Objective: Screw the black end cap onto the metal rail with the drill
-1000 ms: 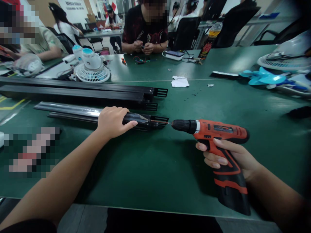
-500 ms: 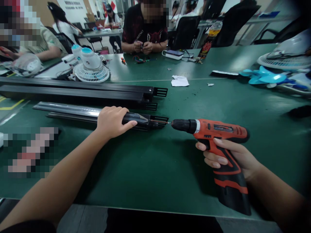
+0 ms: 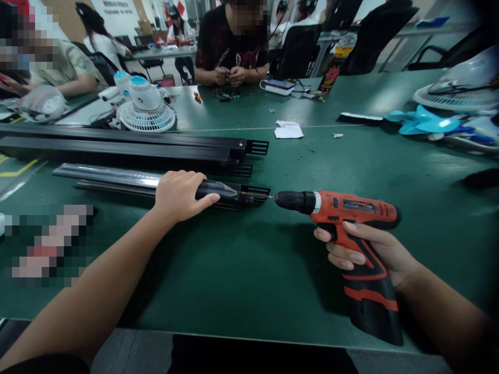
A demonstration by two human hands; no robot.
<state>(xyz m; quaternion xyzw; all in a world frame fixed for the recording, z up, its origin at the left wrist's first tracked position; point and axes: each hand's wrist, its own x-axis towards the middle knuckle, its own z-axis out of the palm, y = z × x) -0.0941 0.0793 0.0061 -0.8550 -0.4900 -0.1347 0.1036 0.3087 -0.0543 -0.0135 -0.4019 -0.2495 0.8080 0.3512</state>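
My left hand (image 3: 182,196) is wrapped over a long black profile (image 3: 113,175) with a glossy film-like surface, pressing it against the table. A slotted black end piece (image 3: 255,194) sticks out of the profile's right end. On the right, my right hand (image 3: 362,249) grips a red and black cordless drill (image 3: 351,205) by its handle, forefinger near the trigger. The drill points left, and its long thin bit (image 3: 257,195) reaches into the slotted end. Where the bit's tip meets the profile is hidden.
More black profiles (image 3: 117,148) lie just behind. Farther back are a white fan part (image 3: 146,106), paper scraps (image 3: 288,130), a bottle (image 3: 336,62) and blue fan blades (image 3: 423,122). A co-worker's hands (image 3: 229,76) handle something small across the green table (image 3: 218,280).
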